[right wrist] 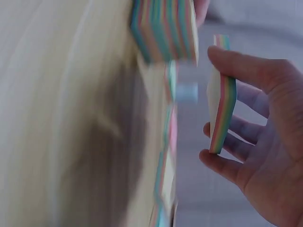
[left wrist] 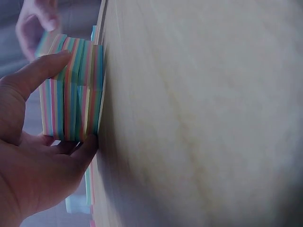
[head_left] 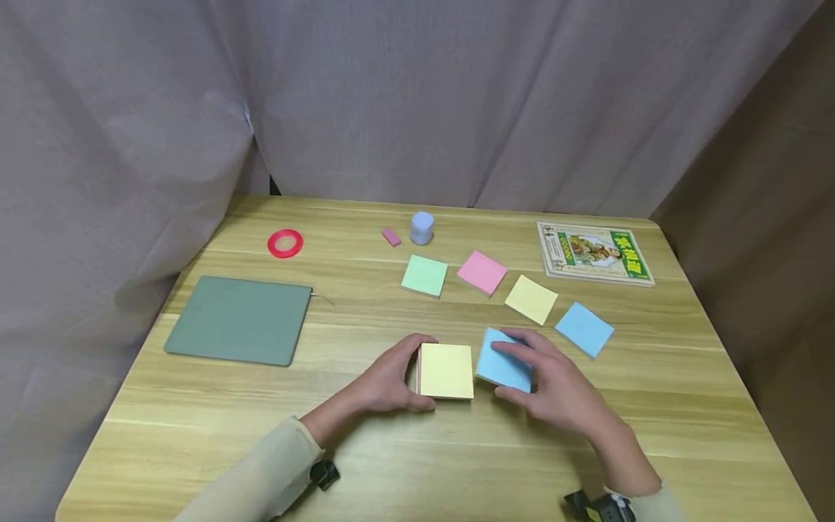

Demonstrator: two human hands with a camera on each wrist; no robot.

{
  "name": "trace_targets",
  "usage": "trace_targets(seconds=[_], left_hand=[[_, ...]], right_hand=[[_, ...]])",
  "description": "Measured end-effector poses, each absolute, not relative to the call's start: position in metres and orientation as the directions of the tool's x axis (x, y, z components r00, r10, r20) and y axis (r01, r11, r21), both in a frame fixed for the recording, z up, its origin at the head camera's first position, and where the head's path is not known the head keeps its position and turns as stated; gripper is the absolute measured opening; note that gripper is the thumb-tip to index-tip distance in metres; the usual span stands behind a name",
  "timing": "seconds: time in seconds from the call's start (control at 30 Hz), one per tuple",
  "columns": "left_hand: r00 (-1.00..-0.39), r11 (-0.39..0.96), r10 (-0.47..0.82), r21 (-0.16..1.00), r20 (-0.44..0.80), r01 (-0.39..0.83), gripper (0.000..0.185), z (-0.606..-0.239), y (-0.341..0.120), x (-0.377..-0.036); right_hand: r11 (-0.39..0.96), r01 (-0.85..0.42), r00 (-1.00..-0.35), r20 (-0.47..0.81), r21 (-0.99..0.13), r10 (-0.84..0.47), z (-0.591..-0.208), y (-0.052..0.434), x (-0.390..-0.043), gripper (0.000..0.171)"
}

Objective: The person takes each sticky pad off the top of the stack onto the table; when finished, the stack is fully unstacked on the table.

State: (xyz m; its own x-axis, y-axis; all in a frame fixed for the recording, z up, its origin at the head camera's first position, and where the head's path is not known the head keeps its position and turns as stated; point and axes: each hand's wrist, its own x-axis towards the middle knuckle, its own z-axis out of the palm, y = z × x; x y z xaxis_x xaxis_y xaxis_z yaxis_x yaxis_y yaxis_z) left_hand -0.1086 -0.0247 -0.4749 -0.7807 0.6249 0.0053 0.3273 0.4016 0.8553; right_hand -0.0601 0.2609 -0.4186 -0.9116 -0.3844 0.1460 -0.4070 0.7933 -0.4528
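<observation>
A thick multicoloured sticky-note block [head_left: 446, 370] with a yellow top sits on the wooden table [head_left: 417, 464] near the front. My left hand [head_left: 391, 380] grips its left side, thumb and fingers curled round the striped edges [left wrist: 73, 92]. My right hand [head_left: 554, 384] holds a thinner blue-topped pad [head_left: 504, 361] lifted off the table, pinched between thumb and fingers [right wrist: 221, 101]. That thin pad hangs just right of the block, apart from it.
Four small pads lie behind: green [head_left: 425, 275], pink [head_left: 482, 272], yellow [head_left: 531, 299], blue [head_left: 584, 329]. A grey-green mat [head_left: 239, 320] lies left, a red tape ring [head_left: 285, 243], pink eraser [head_left: 391, 236] and small pale jar [head_left: 422, 228] farther back, a book [head_left: 593, 252] far right.
</observation>
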Motion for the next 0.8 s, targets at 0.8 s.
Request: trace_targets(seconds=[0.8], left_hand=[[-0.780, 0.405, 0.625, 0.855, -0.002, 0.322, 0.091, -0.473, -0.025, -0.107]], right_hand=[[0.906, -0.192, -0.981, 0.065, -0.379, -0.180, -0.461, 0.348, -0.035, 0.059]])
